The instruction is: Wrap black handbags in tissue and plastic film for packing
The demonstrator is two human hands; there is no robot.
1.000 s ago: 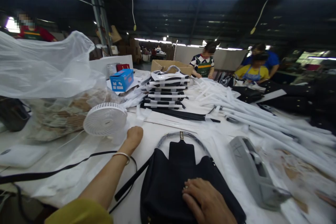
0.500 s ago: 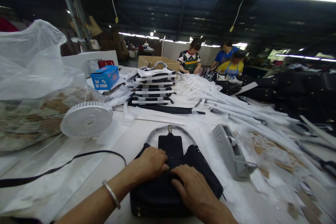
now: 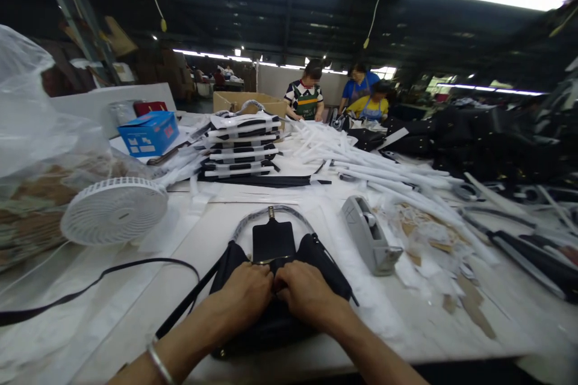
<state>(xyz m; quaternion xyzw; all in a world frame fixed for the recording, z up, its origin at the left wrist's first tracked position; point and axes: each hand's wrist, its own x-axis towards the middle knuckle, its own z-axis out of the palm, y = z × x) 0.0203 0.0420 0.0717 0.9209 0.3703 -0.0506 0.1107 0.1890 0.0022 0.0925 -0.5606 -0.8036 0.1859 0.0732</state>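
Observation:
A black handbag [image 3: 271, 328] lies on the table in front of me, its wrapped handle [image 3: 244, 222] arching away from me. Its black flap [image 3: 272, 240] with a gold-coloured clasp points toward the far side. My left hand [image 3: 250, 289] is closed on the bag's upper edge, left of its middle. Close beside it, my right hand [image 3: 304, 289] has its fingers curled onto the same edge. The fingertips of both hands are partly hidden. A black strap [image 3: 192, 295] runs along the bag's left side and under my left forearm.
A grey tape dispenser [image 3: 371, 234] stands right of the bag. On the left are a white fan [image 3: 115, 210] and a large plastic bag [image 3: 40, 180]. Stacked black pieces [image 3: 241, 147], a blue box [image 3: 149, 132] and white strips [image 3: 325, 144] lie behind. Several co-workers [image 3: 307, 99] are beyond.
My hands have gone from resting on the bag's front to gripping its upper edge, closer together with fingers curled. The flap now stands out farther past the edge. The view has shifted right.

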